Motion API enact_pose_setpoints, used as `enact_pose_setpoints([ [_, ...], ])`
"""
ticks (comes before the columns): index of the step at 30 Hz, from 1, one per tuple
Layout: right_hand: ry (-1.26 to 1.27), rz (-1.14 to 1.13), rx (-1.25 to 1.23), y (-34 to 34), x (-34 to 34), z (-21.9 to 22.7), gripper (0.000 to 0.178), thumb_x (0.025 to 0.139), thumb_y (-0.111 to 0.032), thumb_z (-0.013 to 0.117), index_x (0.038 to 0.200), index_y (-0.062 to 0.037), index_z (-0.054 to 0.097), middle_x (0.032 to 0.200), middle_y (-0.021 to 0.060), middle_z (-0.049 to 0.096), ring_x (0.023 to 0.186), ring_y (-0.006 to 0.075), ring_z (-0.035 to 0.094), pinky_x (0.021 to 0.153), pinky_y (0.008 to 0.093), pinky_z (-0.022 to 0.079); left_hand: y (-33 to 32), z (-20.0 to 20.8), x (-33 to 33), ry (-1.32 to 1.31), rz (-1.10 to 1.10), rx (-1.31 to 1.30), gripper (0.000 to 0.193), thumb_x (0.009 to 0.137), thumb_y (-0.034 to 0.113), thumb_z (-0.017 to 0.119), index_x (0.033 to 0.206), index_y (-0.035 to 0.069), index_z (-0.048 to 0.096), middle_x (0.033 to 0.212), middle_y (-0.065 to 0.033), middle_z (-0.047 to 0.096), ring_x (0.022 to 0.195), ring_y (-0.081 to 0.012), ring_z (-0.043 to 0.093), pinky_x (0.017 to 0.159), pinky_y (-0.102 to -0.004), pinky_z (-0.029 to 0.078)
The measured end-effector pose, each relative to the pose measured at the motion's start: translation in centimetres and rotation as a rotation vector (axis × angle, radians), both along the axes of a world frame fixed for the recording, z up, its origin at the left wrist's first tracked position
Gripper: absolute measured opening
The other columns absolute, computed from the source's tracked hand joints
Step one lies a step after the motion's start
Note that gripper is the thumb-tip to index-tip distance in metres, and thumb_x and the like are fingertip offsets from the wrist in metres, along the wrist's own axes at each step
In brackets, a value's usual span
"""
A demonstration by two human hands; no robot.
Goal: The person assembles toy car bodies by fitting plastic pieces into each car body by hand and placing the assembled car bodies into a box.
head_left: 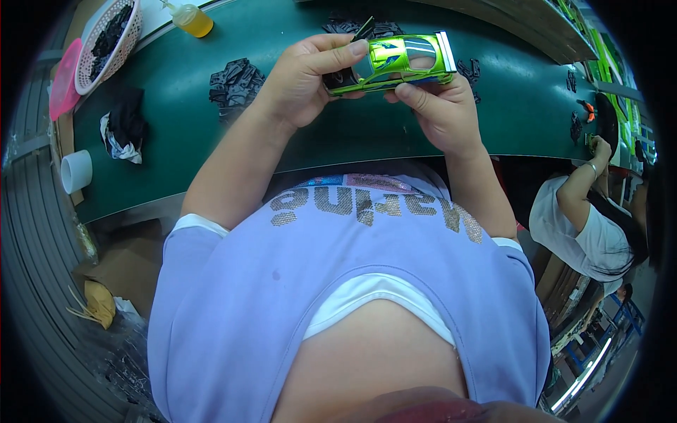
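Across the upper view, a long green bench [180,151], curved by the lens. At its right end, a co-worker [557,211] in a white top, arm raised toward small parts. At the far left corner, a pale pink basket [123,58] with holes in its wall, tipped toward the view and holding a heap of black parts [106,44]. Just beside and partly behind it, a bright pink dish [65,81]; contents not to be made out. Nearer, a black cloth [129,121] with a white and blue edge, crumpled on the bench. Near the left forearm, a loose pile of black plastic pieces [236,83], out of any container. Above the bench, well clear of the basket, a shiny green toy car [395,58], held between both hands: left hand [302,74] pinching the dark front end, thumb on top; right hand [448,113] gripping the rear, thumb along the lower side. At the left edge, a white tub [76,171], inside hidden. Near the basket, a clear squeeze bottle [192,21] with orange-yellow liquid inside.
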State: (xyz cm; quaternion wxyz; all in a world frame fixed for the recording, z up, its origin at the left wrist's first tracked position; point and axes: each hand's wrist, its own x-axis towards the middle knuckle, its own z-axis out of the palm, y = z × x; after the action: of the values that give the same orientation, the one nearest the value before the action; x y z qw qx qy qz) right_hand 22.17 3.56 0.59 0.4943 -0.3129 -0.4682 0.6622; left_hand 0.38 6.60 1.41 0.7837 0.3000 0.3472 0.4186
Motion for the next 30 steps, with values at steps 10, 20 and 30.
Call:
enact_pose_setpoints([
  [10, -0.117, 0.05, 0.052, 0.7, -0.6, 0.0, 0.023, 0.088, -0.002, 0.073, 0.11, 0.0012, 0.068, 0.099, 0.0113, 0.072, 0.088, 0.0165, 0.07, 0.081, 0.0299, 0.058, 0.0, -2.1, 1.8, 0.099, 0.263, 0.075, 0.032, 0.09, 0.031, 0.073, 0.09, -0.002, 0.071, 0.075, -0.0063, 0.068, 0.068, -0.0118, 0.065, 0.062, -0.0243, 0.053],
  [20, -0.071, 0.138, -0.037, -0.6, -1.4, -0.1, 0.028, 0.084, -0.001, 0.077, 0.11, -0.0032, 0.069, 0.103, 0.0075, 0.071, 0.096, 0.0143, 0.068, 0.085, 0.0288, 0.056, -0.2, -1.0, 2.1, 0.429, 0.35, 0.303, 0.033, 0.089, 0.031, 0.076, 0.088, -0.002, 0.074, 0.081, -0.0075, 0.07, 0.069, -0.0111, 0.064, 0.063, -0.0233, 0.051],
  [30, -0.044, 0.089, -0.105, -2.0, -1.3, 0.1, 0.035, 0.082, -0.002, 0.079, 0.114, -0.0049, 0.064, 0.104, 0.0088, 0.069, 0.094, 0.0156, 0.067, 0.084, 0.0286, 0.055, -0.2, -1.7, 2.7, 0.419, 0.292, 0.257, 0.032, 0.089, 0.028, 0.076, 0.091, -0.003, 0.073, 0.081, -0.0072, 0.07, 0.069, -0.0105, 0.064, 0.063, -0.0239, 0.052],
])
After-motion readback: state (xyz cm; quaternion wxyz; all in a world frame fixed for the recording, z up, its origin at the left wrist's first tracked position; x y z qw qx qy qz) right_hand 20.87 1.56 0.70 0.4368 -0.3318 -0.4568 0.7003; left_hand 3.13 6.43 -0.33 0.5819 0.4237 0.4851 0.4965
